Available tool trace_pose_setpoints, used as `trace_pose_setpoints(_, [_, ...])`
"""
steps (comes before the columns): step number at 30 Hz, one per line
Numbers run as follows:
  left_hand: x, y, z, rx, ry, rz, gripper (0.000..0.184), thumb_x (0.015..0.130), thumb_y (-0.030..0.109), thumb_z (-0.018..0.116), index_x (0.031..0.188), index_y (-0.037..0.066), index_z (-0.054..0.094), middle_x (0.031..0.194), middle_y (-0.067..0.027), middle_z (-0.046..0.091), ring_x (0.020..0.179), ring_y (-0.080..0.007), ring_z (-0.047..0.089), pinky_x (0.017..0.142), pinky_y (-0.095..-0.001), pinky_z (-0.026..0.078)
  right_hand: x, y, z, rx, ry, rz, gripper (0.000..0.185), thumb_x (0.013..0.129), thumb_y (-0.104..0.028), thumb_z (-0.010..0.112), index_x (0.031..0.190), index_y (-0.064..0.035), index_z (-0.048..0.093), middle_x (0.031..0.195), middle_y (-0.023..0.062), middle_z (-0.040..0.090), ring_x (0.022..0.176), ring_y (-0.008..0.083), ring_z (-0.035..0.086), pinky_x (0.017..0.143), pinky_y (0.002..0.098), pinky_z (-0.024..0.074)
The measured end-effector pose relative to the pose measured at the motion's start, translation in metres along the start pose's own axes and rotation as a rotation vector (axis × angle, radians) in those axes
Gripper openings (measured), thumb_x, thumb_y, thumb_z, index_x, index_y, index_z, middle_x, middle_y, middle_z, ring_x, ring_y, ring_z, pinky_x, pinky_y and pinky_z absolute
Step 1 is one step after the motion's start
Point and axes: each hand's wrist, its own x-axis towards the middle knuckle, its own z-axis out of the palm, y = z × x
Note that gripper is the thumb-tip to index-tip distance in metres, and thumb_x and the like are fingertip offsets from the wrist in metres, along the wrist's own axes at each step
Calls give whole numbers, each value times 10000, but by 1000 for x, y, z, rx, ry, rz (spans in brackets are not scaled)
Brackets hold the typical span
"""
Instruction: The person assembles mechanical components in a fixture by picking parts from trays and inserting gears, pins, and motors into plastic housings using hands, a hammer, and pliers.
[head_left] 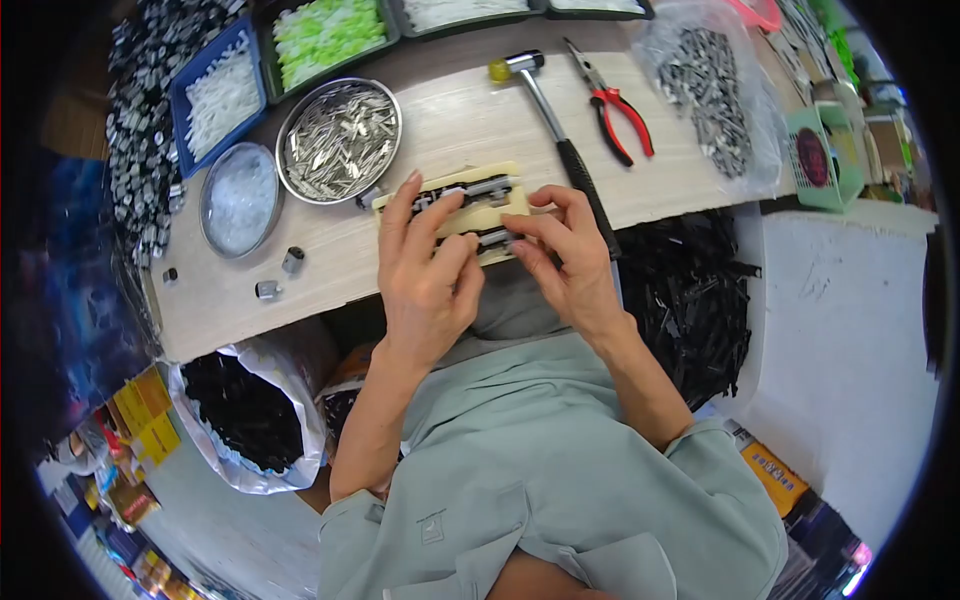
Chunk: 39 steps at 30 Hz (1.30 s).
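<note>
A cream-coloured block (487, 217) lies at the table's near edge, with two rows of black and silver parts set in it. My left hand (428, 285) reaches over its left side; two fingers stretch across the far row, while the forefinger and thumb close on the near black-and-silver part (490, 238). From the other side, my right hand (572, 255) pinches the right end of that same near part between thumb and forefinger. My fingertips cover some of the parts and their exact contact.
Beyond the block lie a hammer (545, 105) and red-handled pliers (612, 108). A round metal dish (398, 112) of silver pins, a clear dish (238, 200) and a blue tray (183, 130) stand left. A plastic bag (765, 140) of metal parts lies right.
</note>
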Motion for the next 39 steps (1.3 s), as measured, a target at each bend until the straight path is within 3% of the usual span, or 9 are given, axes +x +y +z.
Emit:
trace_pose_setpoints(3, [-2, -1, 0, 16, 6, 23, 147, 747, -63, 686, 872, 15, 678, 1250, -170, 658, 1356, -470, 463, 1077, -522, 418, -22, 13, -36, -134, 224, -102, 237, 878, 78, 656, 1092, -21, 681, 1050, 106, 623, 806, 168, 613, 705, 276, 507])
trace_pose_setpoints(7, [-4, 1, -1, -3, 55, 46, 208, 786, -70, 655, 979, 6, 657, 1251, -181, 640, 1347, -460, 470, 1084, -517, 409, -58, 106, -82, -189, 658, 245, 174, 947, -9, 630, 1119, 2, 646, 1018, 103, 658, 819, 155, 610, 739, 279, 508])
trace_pose_setpoints(9, [-2, 6, 3, -23, 175, 32, 234, 770, -79, 658, 992, -4, 663, 1211, -191, 645, 1296, -455, 508, 1059, -520, 431, -68, 172, -98, -577, 440, 191, 278, 904, -78, 692, 1157, 18, 627, 1039, 179, 672, 904, 367, 655, 823, 426, 525])
trace_pose_setpoints(14, [-8, 28, -1, -56, 282, 151, 276, 741, -104, 673, 999, -6, 664, 1128, -196, 655, 1110, -406, 622, 923, -468, 522, -60, 203, -90, -538, 283, 101, 305, 861, -109, 724, 1136, 2, 648, 994, 232, 676, 934, 416, 660, 798, 451, 518])
trace_pose_setpoints(20, [-10, 82, 59, -511, -357, 256, 283, 701, -52, 689, 977, -8, 644, 1011, -154, 656, 1020, -328, 650, 852, -431, 544, -111, 201, -121, -559, 140, 424, 232, 871, -140, 719, 1055, -4, 680, 899, 208, 699, 834, 403, 689, 737, 429, 535])
trace_pose_setpoints(24, [-2, 113, 171, -46, -885, 390, 299, 723, 40, 734, 1020, 3, 718, 1081, -140, 686, 1159, -311, 623, 867, -409, 550, -147, 180, -141, -444, 331, 525, 223, 908, -153, 706, 1069, -3, 669, 957, 181, 709, 853, 297, 703, 756, 370, 534])
trace_pose_setpoints(28, [1, 118, 279, 217, -1477, 83, 529, 787, 182, 777, 1303, 103, 694, 1399, -103, 621, 1321, -378, 538, 1022, -478, 491, -171, 154, -159, -290, 517, 534, 190, 956, -104, 654, 1112, 2, 660, 946, 71, 692, 819, 153, 644, 733, 299, 518])
trace_pose_setpoints(32, [-18, 118, 309, 542, -1281, 220, 410, 877, 241, 705, 1279, 165, 722, 1401, -43, 634, 1364, -360, 506, 1099, -691, 303, -164, 112, -168, 118, 675, 547, 245, 1009, -45, 568, 1238, -14, 650, 932, 66, 686, 793, 103, 625, 740, 243, 522])
trace_pose_setpoints(39, [17, 144, 216, 446, -1231, 476, 330, 906, 262, 671, 1207, 142, 732, 1211, -23, 713, 1199, -299, 625, 994, -600, 417, -99, 69, -169, 425, 596, 86, 297, 1036, -57, 547, 1315, 37, 588, 1029, 134, 697, 902, 181, 664, 844, 311, 552])
